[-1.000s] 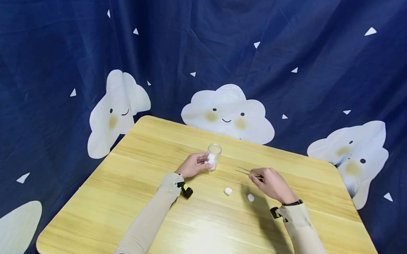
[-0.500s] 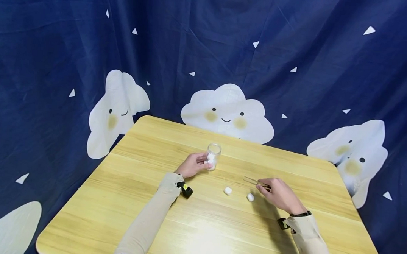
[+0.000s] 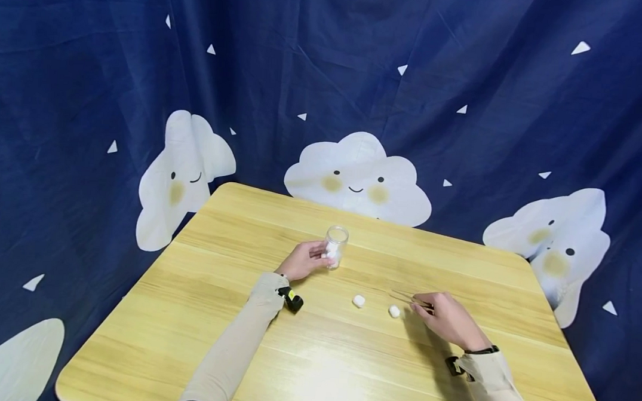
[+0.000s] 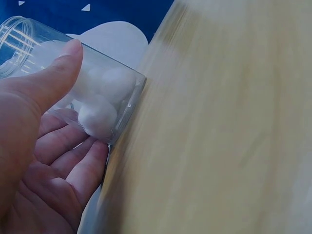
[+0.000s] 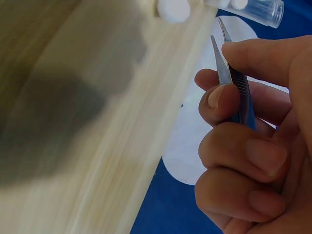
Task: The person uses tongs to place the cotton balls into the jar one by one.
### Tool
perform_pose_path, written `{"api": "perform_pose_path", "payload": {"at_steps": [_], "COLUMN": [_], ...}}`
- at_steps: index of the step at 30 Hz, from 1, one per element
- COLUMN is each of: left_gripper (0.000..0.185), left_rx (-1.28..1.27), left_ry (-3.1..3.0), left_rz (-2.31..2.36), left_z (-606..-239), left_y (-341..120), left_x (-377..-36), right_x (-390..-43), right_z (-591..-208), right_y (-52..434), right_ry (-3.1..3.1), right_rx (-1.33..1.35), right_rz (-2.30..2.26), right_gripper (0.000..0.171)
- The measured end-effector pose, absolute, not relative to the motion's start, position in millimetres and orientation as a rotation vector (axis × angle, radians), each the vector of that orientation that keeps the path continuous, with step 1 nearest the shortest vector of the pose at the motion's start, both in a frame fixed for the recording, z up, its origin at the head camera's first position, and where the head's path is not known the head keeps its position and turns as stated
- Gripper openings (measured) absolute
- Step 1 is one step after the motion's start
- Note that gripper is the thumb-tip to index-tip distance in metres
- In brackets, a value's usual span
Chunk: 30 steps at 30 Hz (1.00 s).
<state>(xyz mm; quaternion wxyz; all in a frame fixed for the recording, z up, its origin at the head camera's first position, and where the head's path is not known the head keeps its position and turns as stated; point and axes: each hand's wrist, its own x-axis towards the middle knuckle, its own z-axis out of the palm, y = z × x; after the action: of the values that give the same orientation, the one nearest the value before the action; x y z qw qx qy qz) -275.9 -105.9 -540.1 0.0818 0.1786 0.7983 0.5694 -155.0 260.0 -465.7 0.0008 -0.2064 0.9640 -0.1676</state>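
- Your left hand (image 3: 303, 261) curls thumb and fingers round the clear jar (image 3: 336, 246), which stands upright toward the far edge of the table (image 3: 187, 314) with cotton balls (image 4: 99, 117) inside.
- Two loose cotton balls lie mid-table: one (image 3: 358, 301) nearer the jar, the other (image 3: 394, 311) just beside your right fingertips.
- Your right hand (image 3: 447, 319) pinches the tweezers (image 3: 409, 298), tips slightly parted and holding nothing.

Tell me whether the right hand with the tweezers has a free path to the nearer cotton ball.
Probably yes. The right hand grips the tweezers, whose tips lie close to the cotton ball; only bare table shows between them.
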Motion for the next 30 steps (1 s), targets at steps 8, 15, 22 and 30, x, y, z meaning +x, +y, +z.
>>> {"api": "perform_pose_path", "payload": {"at_steps": [8, 15, 22, 30], "left_gripper": [0.064, 0.064, 0.064, 0.064], "left_rx": [0.525, 0.517, 0.505, 0.53], "left_ry": [2.403, 2.404, 2.409, 2.402], "left_rz": [1.688, 1.668, 1.668, 1.692], "left_z": [-540.4, -539.2, -538.4, -538.1], "left_y": [-106.3, -105.4, -104.8, -104.5], "left_x": [-276.3, -276.7, -275.5, -275.5], "right_x": [-152.3, -151.6, -149.9, -145.0], "right_z": [-471.9, -478.3, -480.9, -477.1], "right_y": [262.4, 264.8, 264.5, 264.5], "right_ry": [3.0, 2.988, 2.933, 2.928], "right_rx": [-0.63, -0.644, -0.634, -0.618], "right_rz": [-0.517, -0.518, -0.591, -0.581], "right_gripper": [0.026, 0.023, 0.01, 0.011]}}
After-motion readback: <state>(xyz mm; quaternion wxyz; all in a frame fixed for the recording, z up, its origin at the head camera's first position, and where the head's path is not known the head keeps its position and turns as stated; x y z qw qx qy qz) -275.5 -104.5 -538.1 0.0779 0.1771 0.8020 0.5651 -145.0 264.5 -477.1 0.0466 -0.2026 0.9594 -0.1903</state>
